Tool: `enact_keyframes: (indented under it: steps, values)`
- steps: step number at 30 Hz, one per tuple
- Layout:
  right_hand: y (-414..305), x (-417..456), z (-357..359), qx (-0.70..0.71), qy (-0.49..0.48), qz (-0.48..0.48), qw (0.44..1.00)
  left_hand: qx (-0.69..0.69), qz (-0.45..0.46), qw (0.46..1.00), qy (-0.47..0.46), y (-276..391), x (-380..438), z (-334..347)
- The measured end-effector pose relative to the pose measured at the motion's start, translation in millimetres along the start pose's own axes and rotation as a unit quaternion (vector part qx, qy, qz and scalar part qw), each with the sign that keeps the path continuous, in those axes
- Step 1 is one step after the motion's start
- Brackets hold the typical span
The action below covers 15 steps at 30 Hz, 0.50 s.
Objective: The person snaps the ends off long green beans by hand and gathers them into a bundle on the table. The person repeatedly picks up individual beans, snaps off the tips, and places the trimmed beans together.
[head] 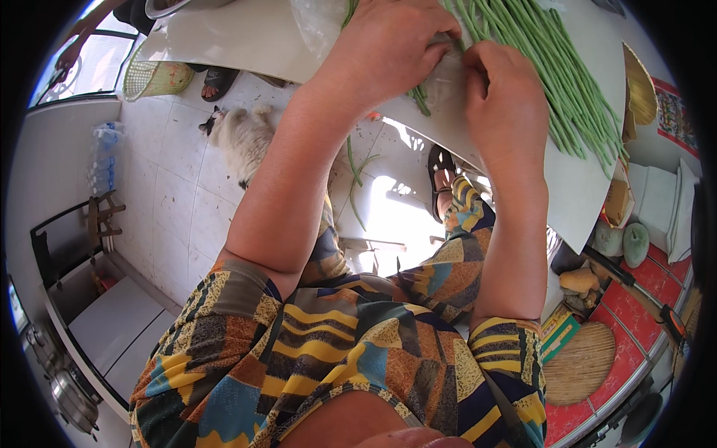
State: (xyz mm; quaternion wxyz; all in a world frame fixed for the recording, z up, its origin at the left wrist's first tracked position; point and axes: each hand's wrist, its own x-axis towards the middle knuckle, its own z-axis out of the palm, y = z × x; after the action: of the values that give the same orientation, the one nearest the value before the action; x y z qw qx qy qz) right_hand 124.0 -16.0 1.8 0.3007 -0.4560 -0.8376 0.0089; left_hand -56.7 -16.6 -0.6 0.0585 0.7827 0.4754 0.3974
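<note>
Both my hands are over the pale tabletop (566, 185) at the top of the head view. Between thumb and fingers, my left hand (397, 45) pinches a green long bean (460, 43). The fingertips of my right hand (504, 89) are curled close to the same bean; whether they grip it is hidden. A large bunch of long beans (560, 84) lies on the table beyond and to the right of my right hand. Below my left hand, short bean pieces (420, 101) lie near the table edge. A clear plastic bag (319, 25) is spread behind my left forearm.
A black-and-white cat (241, 137) lies on the tiled floor at left, near another person's sandalled foot (218, 83) and a yellow-green plastic basket (157, 78). Long beans (354, 168) lie on the floor below the table. A metal bowl (168, 7) stands at the table's far left.
</note>
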Motion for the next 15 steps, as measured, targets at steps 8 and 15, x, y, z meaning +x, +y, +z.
enact_keyframes:
  steps: [8,15]
  values:
    - [16.4,4.8,-10.0,-0.069,0.071,-0.026,0.995,-0.015,-0.017,1.000,-0.008,-3.4,-0.8,0.2]
    - [-20.5,4.3,-0.6,0.110,-0.012,-0.082,0.991,-0.030,0.006,1.000,0.000,-15.5,1.6,4.9]
